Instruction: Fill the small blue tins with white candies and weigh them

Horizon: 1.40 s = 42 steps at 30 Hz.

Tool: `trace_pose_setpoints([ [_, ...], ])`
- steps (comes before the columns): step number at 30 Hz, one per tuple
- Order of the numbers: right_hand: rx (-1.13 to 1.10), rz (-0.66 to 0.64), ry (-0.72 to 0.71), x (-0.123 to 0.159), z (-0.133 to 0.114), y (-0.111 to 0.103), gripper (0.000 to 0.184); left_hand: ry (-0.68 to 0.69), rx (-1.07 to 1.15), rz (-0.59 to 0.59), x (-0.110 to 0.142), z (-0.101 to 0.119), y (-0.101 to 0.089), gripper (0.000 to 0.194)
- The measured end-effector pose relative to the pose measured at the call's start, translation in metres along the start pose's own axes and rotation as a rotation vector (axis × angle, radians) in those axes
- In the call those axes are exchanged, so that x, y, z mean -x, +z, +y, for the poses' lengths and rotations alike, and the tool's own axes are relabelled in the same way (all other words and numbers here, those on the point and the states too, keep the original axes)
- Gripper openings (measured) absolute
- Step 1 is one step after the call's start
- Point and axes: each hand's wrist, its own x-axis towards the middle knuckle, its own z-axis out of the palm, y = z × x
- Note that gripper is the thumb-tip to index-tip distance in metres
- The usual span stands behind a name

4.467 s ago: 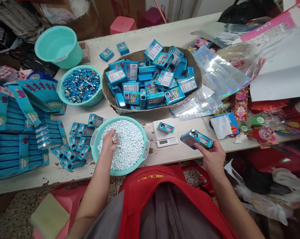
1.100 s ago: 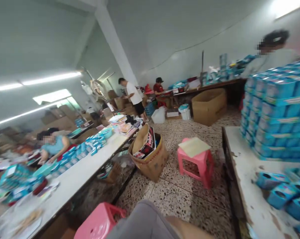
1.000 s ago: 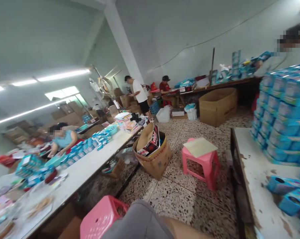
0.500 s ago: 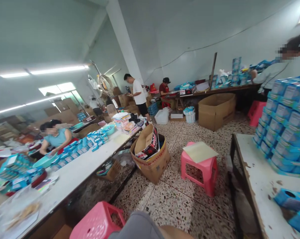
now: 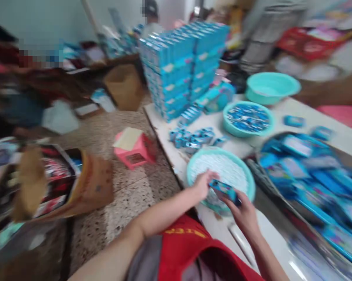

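Note:
My right hand (image 5: 246, 214) grips a small blue carton (image 5: 222, 188) from its right side, thumb below it. At the carton's other end is my left hand (image 5: 202, 184), its fingers bunched together near the edge; what they hold, if anything, is too blurred to make out. Both hands are over a turquoise basin (image 5: 250, 177) filled with small white pieces (image 5: 219, 166). Several small blue cartons (image 5: 193, 138) stand grouped on the white table (image 5: 161, 127) behind this basin.
A tall stack of blue boxes (image 5: 178, 70) rises at the table's far left. Beyond are a basin of blue packets (image 5: 247, 119) and another turquoise basin (image 5: 272, 88). A large tray of blue packs (image 5: 310, 171) lies right. Left are a pink stool (image 5: 137, 150) and a brown carton (image 5: 96, 187).
The view has swung right and down, from the wide room to the table with basins. Both my hands have come into view, the right one with a blue carton.

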Motion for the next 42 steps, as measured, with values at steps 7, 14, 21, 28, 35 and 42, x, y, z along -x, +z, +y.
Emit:
trace_pose_setpoints([
  [7, 0.337, -0.085, -0.209, -0.042, 0.039, -0.028, 0.034, -0.131, 0.079, 0.038, -0.033, -0.021, 0.048, 0.04],
  [14, 0.315, -0.058, -0.192, -0.04, 0.058, -0.038, 0.03, -0.167, 0.115, 0.052, -0.047, -0.043, 0.065, 0.021],
  [21, 0.158, 0.027, -0.077, -0.033, 0.058, -0.038, 0.031, -0.108, -0.024, -0.024, -0.042, -0.049, 0.071, 0.012],
  [28, -0.068, 0.176, 0.007, -0.027, 0.055, -0.031, 0.029, 0.056, -0.303, -0.17, -0.028, -0.042, 0.085, 0.017],
  [35, -0.526, 0.306, 0.172, -0.002, 0.083, -0.046, 0.035, 0.095, -0.491, -0.159, -0.046, -0.034, 0.083, 0.02],
  [42, -0.238, 0.483, 0.399, 0.069, 0.17, -0.099, 0.038, 0.349, -1.131, -0.041, -0.064, -0.03, 0.026, 0.028],
])
